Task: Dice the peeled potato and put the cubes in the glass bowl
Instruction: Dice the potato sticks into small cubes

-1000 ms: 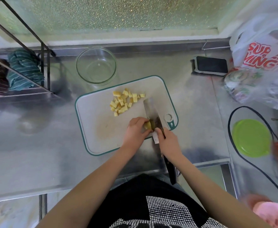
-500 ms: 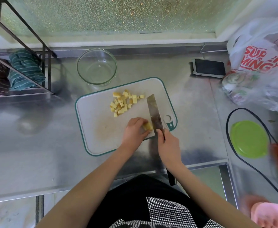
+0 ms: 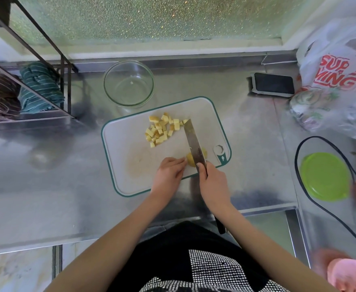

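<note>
A white cutting board (image 3: 130, 157) with a teal rim lies on the steel counter. On its far half sits a heap of several yellow potato cubes (image 3: 161, 129). A remaining piece of potato (image 3: 190, 160) lies near the board's front right, with the knife (image 3: 193, 142) blade across it. My right hand (image 3: 211, 182) grips the knife handle. My left hand (image 3: 168, 171) touches the potato piece from the left with its fingertips. The glass bowl (image 3: 128, 83) stands behind the board and holds no cubes.
A phone (image 3: 274, 83) lies at the back right. Plastic bags (image 3: 339, 76) fill the right corner. A green lid (image 3: 325, 175) sits inside a black cable loop (image 3: 299, 157). A wire rack (image 3: 25, 87) with cloths stands at the left.
The knife blade has shifted left onto the middle of the potato piece, so potato now shows on both sides of it. My left hand has slid back, fingertips at the piece's left edge.
</note>
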Demonstrator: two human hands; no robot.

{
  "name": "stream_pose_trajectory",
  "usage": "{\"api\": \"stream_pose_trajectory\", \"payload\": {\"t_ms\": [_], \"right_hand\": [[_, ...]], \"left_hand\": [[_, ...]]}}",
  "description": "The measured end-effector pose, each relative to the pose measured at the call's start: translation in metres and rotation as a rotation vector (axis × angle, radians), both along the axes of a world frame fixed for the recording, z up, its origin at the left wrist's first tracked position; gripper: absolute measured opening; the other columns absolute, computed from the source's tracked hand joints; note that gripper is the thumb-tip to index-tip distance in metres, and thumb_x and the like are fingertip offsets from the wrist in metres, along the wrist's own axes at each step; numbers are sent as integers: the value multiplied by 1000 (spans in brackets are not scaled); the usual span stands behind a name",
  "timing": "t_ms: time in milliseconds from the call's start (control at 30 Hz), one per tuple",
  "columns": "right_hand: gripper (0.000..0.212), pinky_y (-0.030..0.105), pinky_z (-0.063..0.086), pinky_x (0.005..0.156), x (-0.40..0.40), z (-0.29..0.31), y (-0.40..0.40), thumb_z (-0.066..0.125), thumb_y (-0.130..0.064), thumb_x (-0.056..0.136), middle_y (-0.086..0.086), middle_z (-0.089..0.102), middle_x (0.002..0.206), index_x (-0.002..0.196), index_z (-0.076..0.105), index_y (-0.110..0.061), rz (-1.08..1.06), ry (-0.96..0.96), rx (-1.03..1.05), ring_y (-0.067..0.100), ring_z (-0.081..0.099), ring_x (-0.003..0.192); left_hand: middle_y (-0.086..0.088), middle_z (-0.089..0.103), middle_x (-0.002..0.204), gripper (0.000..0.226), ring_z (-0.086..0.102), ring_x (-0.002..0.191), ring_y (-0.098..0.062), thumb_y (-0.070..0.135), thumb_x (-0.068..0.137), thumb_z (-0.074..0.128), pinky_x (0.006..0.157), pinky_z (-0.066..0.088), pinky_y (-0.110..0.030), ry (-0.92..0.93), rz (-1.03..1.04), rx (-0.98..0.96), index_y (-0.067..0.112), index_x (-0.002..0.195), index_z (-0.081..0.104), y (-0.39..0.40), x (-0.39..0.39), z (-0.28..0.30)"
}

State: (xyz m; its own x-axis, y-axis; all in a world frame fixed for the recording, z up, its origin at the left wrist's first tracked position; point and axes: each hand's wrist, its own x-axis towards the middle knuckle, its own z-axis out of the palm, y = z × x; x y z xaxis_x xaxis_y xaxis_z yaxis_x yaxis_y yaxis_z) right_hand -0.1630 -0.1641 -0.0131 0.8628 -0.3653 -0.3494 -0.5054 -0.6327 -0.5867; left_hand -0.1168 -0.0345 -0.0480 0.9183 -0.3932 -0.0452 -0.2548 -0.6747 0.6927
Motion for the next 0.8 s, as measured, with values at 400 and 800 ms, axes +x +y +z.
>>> {"api": "stream_pose_trajectory", "payload": {"t_ms": [400, 800], "right_hand": [[38, 41, 51, 72, -4, -11, 6, 30, -42, 100, 8, 65, 82, 99, 56, -14, 48, 75, -59, 28, 62, 76], [36, 40, 49, 70, 2, -14, 1, 33, -42, 100, 7, 64, 80, 88, 54, -15, 75, 122, -23, 26, 60, 74]], "left_hand": [[-1, 66, 115, 44, 56, 101, -27, -6, 75, 62, 82, 45, -27, 29, -67, 16, 7, 116, 63, -1, -3, -1], [-1, 63, 120, 47, 48, 109, -24, -6, 77, 54, 94, 42, -31, 65, -58, -39, 8, 121, 60, 2, -3, -7]]}}
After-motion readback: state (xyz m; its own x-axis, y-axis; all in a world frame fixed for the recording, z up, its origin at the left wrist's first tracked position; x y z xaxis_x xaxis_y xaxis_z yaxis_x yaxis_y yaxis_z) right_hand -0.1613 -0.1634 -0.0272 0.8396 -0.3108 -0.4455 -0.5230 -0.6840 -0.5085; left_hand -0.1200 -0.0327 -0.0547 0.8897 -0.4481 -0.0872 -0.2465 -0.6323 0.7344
